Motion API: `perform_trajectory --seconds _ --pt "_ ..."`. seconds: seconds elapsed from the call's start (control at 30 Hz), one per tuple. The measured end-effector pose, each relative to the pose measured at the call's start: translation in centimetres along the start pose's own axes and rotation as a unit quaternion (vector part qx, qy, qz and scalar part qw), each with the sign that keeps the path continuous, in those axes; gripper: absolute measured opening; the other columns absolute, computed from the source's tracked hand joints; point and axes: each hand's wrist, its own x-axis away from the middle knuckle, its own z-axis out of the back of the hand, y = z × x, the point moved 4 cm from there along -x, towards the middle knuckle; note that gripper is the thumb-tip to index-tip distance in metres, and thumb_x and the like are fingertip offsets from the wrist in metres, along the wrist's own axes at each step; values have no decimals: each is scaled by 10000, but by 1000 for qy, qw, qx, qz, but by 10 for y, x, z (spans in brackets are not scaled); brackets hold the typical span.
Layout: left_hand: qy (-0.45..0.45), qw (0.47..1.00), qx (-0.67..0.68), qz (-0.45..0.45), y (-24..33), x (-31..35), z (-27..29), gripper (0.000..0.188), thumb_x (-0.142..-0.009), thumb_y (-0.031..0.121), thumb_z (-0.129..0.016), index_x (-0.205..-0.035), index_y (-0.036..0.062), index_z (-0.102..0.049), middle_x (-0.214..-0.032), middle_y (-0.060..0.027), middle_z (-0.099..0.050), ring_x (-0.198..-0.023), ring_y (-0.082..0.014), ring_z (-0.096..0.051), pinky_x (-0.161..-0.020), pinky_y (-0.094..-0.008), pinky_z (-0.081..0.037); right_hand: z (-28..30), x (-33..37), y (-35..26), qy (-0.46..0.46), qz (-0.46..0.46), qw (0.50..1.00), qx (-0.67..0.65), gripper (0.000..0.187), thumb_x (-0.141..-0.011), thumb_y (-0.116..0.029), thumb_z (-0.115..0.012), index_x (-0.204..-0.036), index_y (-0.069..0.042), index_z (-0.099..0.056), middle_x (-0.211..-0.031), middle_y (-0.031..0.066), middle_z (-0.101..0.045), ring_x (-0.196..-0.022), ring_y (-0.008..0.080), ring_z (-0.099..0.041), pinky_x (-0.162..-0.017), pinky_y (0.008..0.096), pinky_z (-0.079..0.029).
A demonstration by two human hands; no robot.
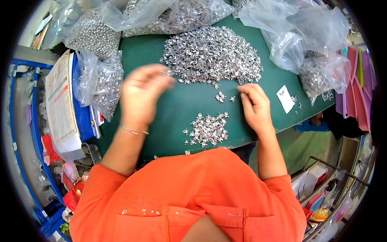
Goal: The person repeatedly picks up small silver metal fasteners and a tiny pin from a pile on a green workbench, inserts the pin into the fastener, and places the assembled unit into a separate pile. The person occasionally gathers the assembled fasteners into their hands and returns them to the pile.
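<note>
A large heap of small silver metal pieces (pixel 211 54) lies on the green tabletop (pixel 173 107). My left hand (pixel 141 94) is raised at the heap's left edge, blurred by motion, with thumb and fingers pinched together. A silvery glint shows at its fingertips, too smeared to name. My right hand (pixel 256 107) is at the heap's lower right, fingers curled and closed; whatever they hold, if anything, is hidden. Just left of its fingertips lie a small cluster of pieces (pixel 220 97) and a single piece (pixel 232 99). A smaller pile (pixel 208 130) sits nearer my body.
Clear plastic bags of metal parts (pixel 107 84) line the left and far edges. Another bag (pixel 318 78) stands at the right, beside a white card (pixel 285 99). Papers and a blue folder (pixel 82 117) stand at the left. Pink folders (pixel 354 101) are at the far right.
</note>
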Motion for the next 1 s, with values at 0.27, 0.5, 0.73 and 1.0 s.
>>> perform_trajectory --seconds 0.27,0.5,0.73,1.0 --pt "228 737 -636 -35 64 -44 253 264 -922 102 -652 -1167 33 -722 -1103 -123 -742 -1021 -197 -702 -879 -301 -528 -9 1 -7 -30 65 996 57 151 -823 -22 -730 -971 -27 -698 -979 113 -656 -925 315 -641 -810 385 -532" --pt "272 791 -479 -267 65 -28 138 191 -921 97 -664 -1093 55 -737 -1006 -76 -721 -901 -156 -665 -827 -292 -525 -6 15 -8 -97 95 991 -10 131 -811 25 -720 -926 -30 -694 -931 98 -649 -876 312 -632 -777 395 -528" --pt "-240 844 -365 -312 -19 7 -82 175 -815 63 -757 -961 24 -670 -942 -131 -644 -871 -327 -646 -787 -396 -534 -26 -6 -23 -57 74 990 107 194 -795 -130 -785 -926 -24 -689 -946 117 -647 -911 326 -629 -800 416 -520" --pt "-252 865 -339 -269 -46 4 -87 125 -838 -39 -657 -953 8 -645 -920 -144 -625 -860 -342 -643 -757 -412 -527 -6 -1 0 -32 -28 998 56 134 -832 -66 -728 -958 -23 -708 -941 126 -664 -932 330 -640 -829 417 -522"
